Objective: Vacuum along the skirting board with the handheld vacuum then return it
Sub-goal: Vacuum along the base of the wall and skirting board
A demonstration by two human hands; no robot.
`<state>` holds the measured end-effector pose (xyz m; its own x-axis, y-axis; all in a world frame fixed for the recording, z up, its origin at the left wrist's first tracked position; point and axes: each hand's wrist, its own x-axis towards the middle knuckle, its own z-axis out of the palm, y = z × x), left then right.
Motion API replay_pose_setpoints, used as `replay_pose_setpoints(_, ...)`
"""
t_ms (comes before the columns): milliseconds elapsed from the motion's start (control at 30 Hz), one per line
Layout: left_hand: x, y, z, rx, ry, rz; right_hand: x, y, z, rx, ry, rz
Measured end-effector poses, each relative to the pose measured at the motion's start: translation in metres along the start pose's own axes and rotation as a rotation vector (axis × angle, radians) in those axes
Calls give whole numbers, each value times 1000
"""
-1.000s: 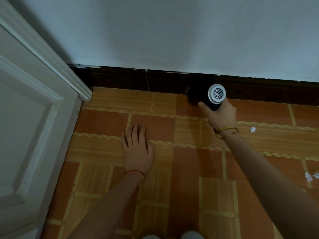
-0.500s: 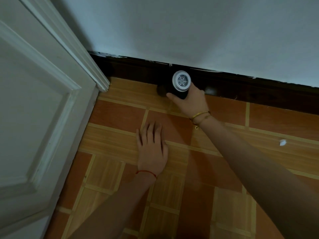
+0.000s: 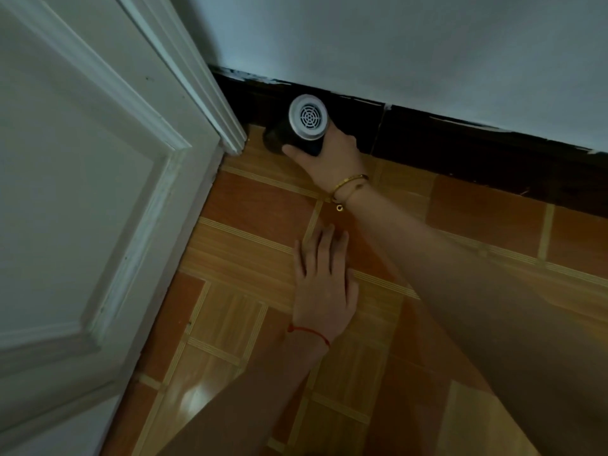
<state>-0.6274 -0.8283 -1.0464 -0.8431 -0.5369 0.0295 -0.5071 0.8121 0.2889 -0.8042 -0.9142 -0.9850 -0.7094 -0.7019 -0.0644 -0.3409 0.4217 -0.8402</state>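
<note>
A small black handheld vacuum [image 3: 304, 126] with a round silver vented end cap points down at the foot of the dark skirting board [image 3: 460, 143], close to the corner by the door frame. My right hand [image 3: 332, 156] grips its body, fingers wrapped round it; the nozzle end is hidden in shadow. My left hand [image 3: 324, 284] lies flat on the tiled floor [image 3: 250, 245] below it, fingers straight and together.
A white panelled door [image 3: 82, 209] and its frame [image 3: 227, 126] fill the left side, meeting the skirting at the corner. A pale wall [image 3: 394, 44] rises above the skirting. Orange and wood-pattern tiles stretch to the right.
My right hand has carried the vacuum leftward along the skirting board to the corner by the door frame. The left hand has stayed flat on the floor.
</note>
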Motion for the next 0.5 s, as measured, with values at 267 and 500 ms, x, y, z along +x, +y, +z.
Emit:
replay_pose_setpoints(267,0,1,-2,21,-4,-2,-38,25,-51,-76,89,64)
replay_pose_setpoints(500,-2,1,-2,-23,8,18,-100,62,-125,-201,236,209)
